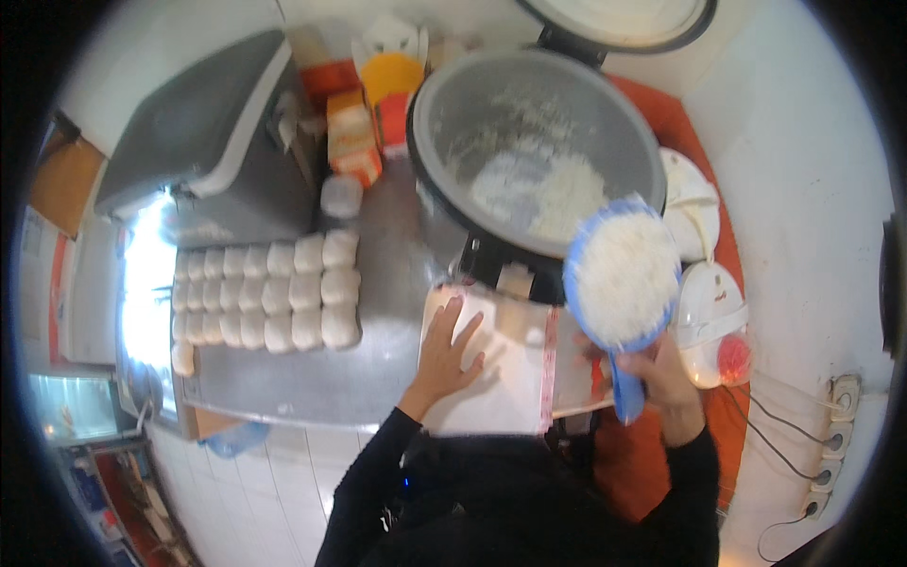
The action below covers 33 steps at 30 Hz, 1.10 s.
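My left hand (447,357) lies with its fingers spread on a stack of white paper sheets (501,392) with a red-marked right edge, at the table's front. In my right hand (669,378) is the handle of a blue scoop (625,392), its bowl heaped with white rice (628,274). The scoop is held up over the table, by the front right rim of a large open rice cooker (605,109). More white rice (572,189) sits inside the cooker, mostly at its near right side, with grains stuck to the wall.
Left on the metal table (387,274), pale rounded bundles (274,293) stand in rows before a big grey box (203,132). Cartons (350,132) and a small clear tub (341,197) are behind. White appliances (709,321) stand right, near a wall power strip (836,439). The cooker's lid (628,19) is raised.
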### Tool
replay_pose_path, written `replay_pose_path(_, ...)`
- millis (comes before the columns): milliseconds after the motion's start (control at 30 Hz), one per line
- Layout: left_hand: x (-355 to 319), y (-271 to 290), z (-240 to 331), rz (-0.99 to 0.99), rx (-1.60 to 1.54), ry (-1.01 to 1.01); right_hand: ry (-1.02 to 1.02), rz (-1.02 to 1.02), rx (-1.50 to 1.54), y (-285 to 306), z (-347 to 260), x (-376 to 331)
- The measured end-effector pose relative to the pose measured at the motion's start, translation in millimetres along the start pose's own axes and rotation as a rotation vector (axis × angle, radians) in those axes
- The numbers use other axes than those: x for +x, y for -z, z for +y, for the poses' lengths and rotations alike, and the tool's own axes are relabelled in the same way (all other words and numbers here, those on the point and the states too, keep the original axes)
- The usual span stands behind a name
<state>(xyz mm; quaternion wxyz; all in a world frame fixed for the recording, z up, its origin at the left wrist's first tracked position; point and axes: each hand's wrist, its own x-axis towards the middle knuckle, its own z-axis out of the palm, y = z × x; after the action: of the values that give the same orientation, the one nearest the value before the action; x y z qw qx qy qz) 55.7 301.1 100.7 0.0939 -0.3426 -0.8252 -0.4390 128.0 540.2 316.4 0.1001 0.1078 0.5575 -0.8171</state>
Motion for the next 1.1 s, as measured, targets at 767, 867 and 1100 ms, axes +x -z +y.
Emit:
replay_pose_path(767, -67.9, -1.5, -41.2, -0.618, 0.244, 0.248, 0.462, -0.169, -1.872, 57.3, 245.9, 20.8)
replay_pose_path(867, -68.0, -0.7, -38.9, -0.625, 0.29, 0.218, 0.568, -0.083, -1.871, 52.9, 252.5, 29.7)
replay_pose_path(1100, -74.5, -4.2, -25.0, -0.622, 0.586, 0.053, 0.896, 0.292, -1.371, 60.6, 184.2, -10.1)
